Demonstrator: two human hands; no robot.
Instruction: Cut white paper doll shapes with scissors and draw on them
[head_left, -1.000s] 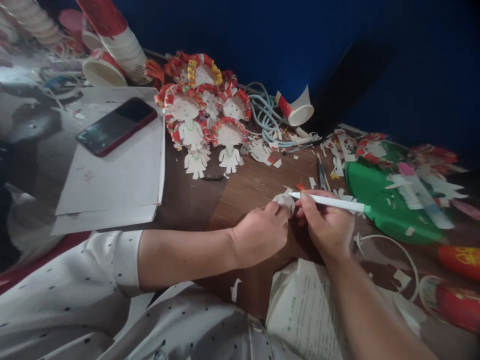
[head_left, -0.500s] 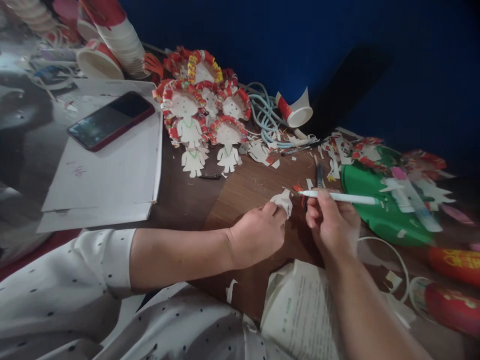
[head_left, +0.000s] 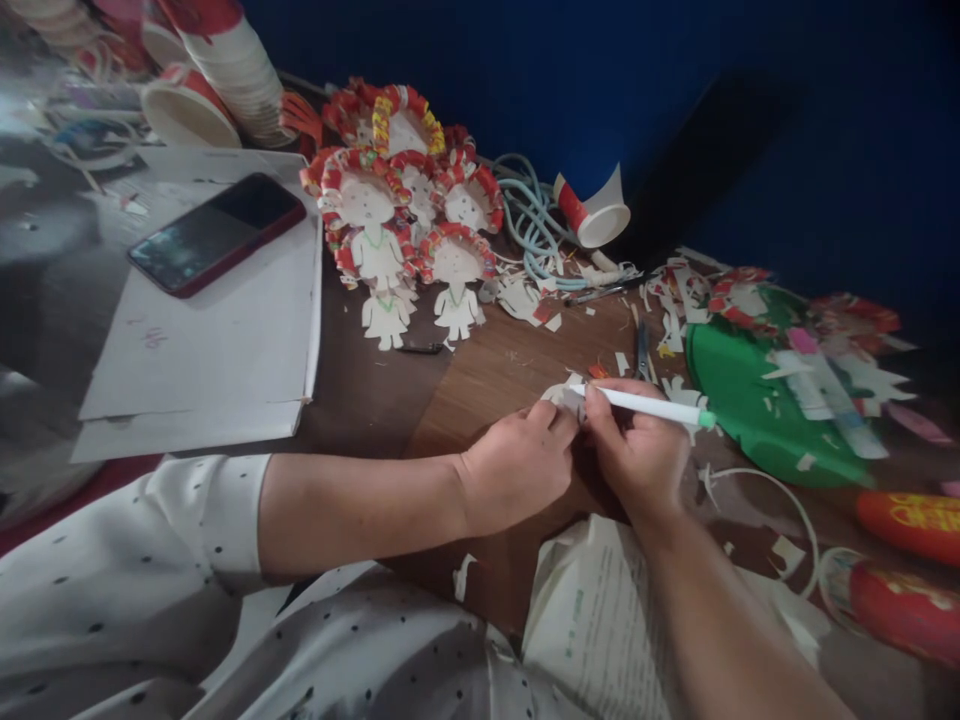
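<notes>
My left hand is closed on a small white paper cutout, pressing it near the table's middle. Most of the cutout is hidden under my fingers. In my right hand is a white marker pen with a green end, its tip pointing left and down at the cutout. Whether the tip touches the paper I cannot tell. Beyond my hands stand several white paper dolls with red curled rims round their heads; a few wear a green line at the neck. Scissors lie just past my right hand.
At left a phone rests on white sheets, with stacked paper cups behind. Coiled pale cable, a cut cup and paper scraps line the back. To the right are a green disc and red cups.
My right hand has moved left, bringing the marker from beside the cutout to over it. The pen's green end now shows at right. My left hand stays in place.
</notes>
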